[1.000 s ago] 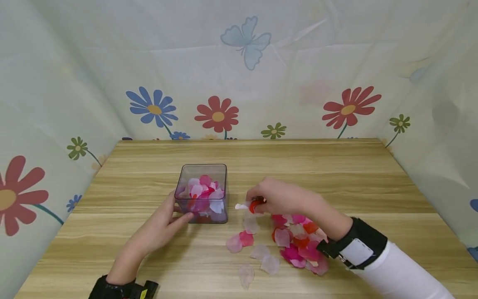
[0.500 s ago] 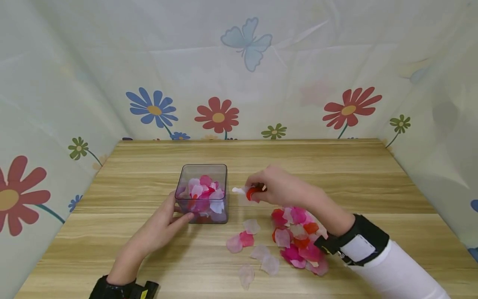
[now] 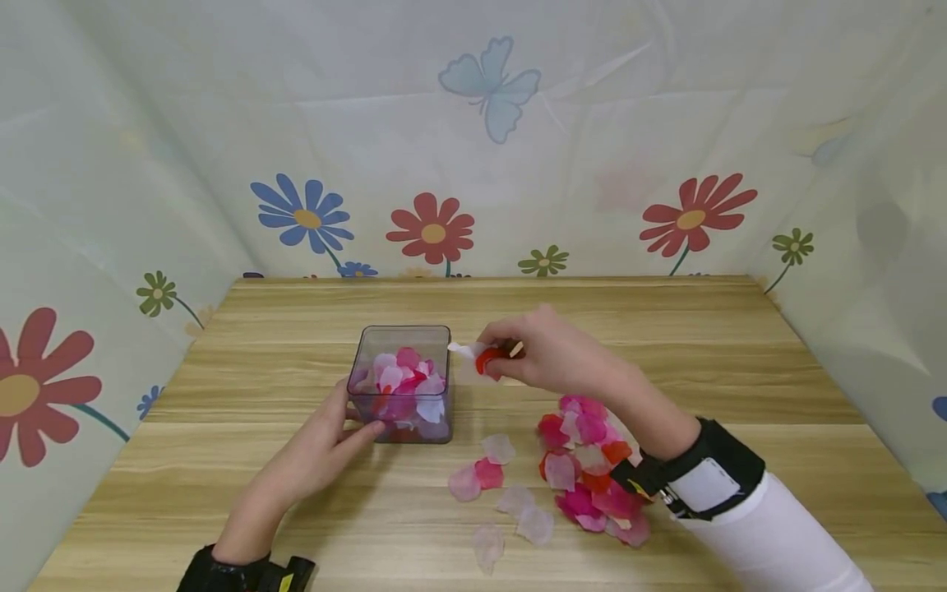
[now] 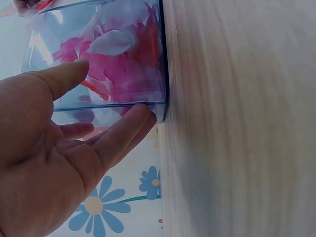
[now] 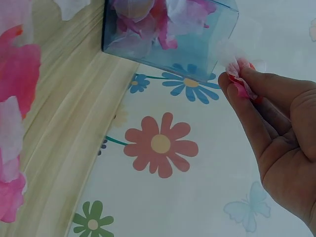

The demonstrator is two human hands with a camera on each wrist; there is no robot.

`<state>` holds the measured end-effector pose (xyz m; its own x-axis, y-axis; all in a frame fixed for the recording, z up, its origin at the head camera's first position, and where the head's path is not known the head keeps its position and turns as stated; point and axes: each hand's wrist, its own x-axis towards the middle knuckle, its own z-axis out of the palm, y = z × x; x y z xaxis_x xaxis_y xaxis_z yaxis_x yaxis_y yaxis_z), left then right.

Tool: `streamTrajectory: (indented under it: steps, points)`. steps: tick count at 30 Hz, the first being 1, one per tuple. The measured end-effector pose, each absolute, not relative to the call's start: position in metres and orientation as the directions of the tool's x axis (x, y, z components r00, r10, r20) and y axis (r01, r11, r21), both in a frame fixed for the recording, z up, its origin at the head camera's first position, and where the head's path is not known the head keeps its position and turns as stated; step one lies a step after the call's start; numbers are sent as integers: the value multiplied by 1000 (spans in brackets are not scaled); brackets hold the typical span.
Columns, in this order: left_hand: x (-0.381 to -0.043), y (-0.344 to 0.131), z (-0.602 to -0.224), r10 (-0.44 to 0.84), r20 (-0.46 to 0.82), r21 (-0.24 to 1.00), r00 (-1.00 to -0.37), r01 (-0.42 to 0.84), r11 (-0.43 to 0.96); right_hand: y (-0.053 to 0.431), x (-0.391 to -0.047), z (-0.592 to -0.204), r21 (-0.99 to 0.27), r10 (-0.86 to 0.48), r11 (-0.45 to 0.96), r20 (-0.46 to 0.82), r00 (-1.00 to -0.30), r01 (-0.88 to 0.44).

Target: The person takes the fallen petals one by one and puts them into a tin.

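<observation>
A clear square box stands on the table, part filled with pink, white and red petals. My left hand rests against its near left corner, fingers straight along one wall and thumb on the front, as the left wrist view also shows. My right hand is raised just right of the box's rim. Between its thumb and fingertips it pinches a small bunch of petals, red, pink and white, with a white one reaching toward the rim.
A heap of pink, red and white petals lies on the wooden table under my right forearm. Several loose petals are scattered between heap and box. A flower-printed cloth surrounds the table at the back and sides.
My right hand has lifted from the tabletop and moved up and slightly left toward the box's rim, carrying the pinched petals. My left hand and the box have stayed in place.
</observation>
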<state>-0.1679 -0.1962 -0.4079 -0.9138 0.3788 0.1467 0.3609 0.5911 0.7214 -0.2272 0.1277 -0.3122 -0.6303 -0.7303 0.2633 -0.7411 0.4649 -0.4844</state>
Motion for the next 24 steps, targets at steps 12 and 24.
streamTrajectory:
  steps: [12,24]
  points:
    - [-168,-196,-410,369,139,723,-919,349,596,111,-226,-307,-534,-724,360,357,-590,-765]
    - [-168,-198,-413,371,132,728,-919,344,593,86,-230,-307,-499,-677,349,450,-582,-793]
